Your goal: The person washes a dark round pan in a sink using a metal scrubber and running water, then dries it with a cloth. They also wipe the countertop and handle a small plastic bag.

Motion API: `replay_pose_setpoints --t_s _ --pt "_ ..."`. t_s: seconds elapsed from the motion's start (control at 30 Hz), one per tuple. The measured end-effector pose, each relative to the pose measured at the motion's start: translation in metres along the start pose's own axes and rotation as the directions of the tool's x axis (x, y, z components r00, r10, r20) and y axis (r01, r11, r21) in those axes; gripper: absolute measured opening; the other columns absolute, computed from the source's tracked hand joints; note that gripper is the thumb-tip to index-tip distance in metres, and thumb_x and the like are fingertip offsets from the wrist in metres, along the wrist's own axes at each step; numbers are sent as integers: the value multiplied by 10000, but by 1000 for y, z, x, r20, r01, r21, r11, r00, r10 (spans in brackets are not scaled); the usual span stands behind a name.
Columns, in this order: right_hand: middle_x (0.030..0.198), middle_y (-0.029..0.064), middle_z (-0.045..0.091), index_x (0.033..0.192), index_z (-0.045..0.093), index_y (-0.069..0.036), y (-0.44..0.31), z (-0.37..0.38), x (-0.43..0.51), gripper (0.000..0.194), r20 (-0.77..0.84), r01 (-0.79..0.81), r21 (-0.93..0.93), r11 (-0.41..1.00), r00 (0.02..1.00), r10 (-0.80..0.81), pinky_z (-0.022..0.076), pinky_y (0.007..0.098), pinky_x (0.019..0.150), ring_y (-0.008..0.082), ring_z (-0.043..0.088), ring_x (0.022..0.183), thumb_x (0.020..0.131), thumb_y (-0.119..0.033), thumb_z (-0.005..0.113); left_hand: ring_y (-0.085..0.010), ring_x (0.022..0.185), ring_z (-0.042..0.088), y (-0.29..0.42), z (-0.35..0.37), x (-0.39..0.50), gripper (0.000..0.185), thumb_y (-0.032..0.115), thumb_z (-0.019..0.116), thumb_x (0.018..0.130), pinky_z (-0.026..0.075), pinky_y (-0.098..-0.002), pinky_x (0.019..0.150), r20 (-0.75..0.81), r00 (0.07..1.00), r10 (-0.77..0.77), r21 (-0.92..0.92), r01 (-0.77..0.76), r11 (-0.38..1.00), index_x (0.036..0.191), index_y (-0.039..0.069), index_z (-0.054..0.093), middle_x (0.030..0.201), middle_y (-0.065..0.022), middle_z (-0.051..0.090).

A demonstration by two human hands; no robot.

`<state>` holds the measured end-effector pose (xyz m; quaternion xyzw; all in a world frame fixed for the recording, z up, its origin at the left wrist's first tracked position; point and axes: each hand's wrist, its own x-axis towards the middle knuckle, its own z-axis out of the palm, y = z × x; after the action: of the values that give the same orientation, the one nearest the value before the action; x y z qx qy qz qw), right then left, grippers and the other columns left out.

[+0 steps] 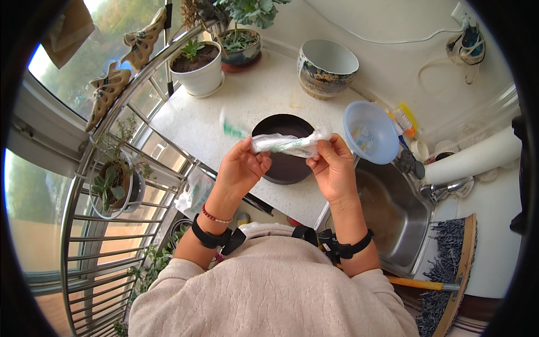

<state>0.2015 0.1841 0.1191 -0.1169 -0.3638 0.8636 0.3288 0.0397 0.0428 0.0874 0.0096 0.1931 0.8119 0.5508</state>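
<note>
A thin white plastic bag (286, 144) with green print is gathered into a narrow strip between my two hands. My left hand (244, 164) pinches one end between thumb and fingers. At the other end, my right hand (334, 164) grips the plastic, and a crumpled tuft sticks up above its thumb. A blurred white and green flap, apparently part of the bag, juts out beyond my left hand. Directly below the bag, a round dark pan (288, 170) sits on the white speckled countertop (278, 90). The bag covers the pan's middle.
A light blue plastic basin (391, 135) stands at the rim of a steel sink (404, 227) with a faucet (446, 188). An empty ceramic pot (322, 82) and a white planter (198, 76) stand farther back. Left is a metal railing (69, 236); right, a mop-like broom (446, 261).
</note>
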Motion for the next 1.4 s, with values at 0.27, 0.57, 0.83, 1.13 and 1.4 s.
replay_pose_setpoints --t_s 0.27,0.57,0.83,1.13,1.4 --pt "868 -20 639 1031 640 -116 -27 -19 -2 94 8 118 -29 993 993 -118 446 269 604 77 492 638 940 -95 649 -180 735 647 35 -58 16 119 -14 618 896 544 -250 579 -145 974 174 100 -160 982 946 67 548 872 -81 640" --pt "834 -21 646 996 622 -68 -38 6 10 63 -69 70 -169 983 994 -82 477 231 668 54 577 698 944 -101 635 -225 1140 560 14 10 -4 731 188 849 741 436 -378 1002 489 787 376 783 -586 206 1342 69 450 1241 -101 535" --pt "668 -77 493 1074 625 -65 -65 -23 11 141 -119 57 -281 958 988 -94 294 180 441 18 381 510 937 -95 649 -154 758 683 30 -5 -3 145 63 608 944 575 -299 689 144 989 -34 809 -98 579 1043 -25 668 900 -82 691" --pt "631 -75 407 943 582 -113 -88 -48 11 79 -209 86 -10 996 974 -86 364 215 509 41 391 540 998 -166 566 -83 696 547 63 -25 -6 192 217 526 1022 514 -248 693 -49 970 237 688 -140 713 1091 49 587 794 21 543" --pt "691 -44 514 1010 636 -86 -45 10 20 60 -288 -1 -106 994 957 -30 417 242 514 52 470 584 956 -99 614 -254 881 627 9 7 22 366 82 760 754 507 -354 816 571 779 258 795 -447 -411 1089 27 624 942 -94 638"
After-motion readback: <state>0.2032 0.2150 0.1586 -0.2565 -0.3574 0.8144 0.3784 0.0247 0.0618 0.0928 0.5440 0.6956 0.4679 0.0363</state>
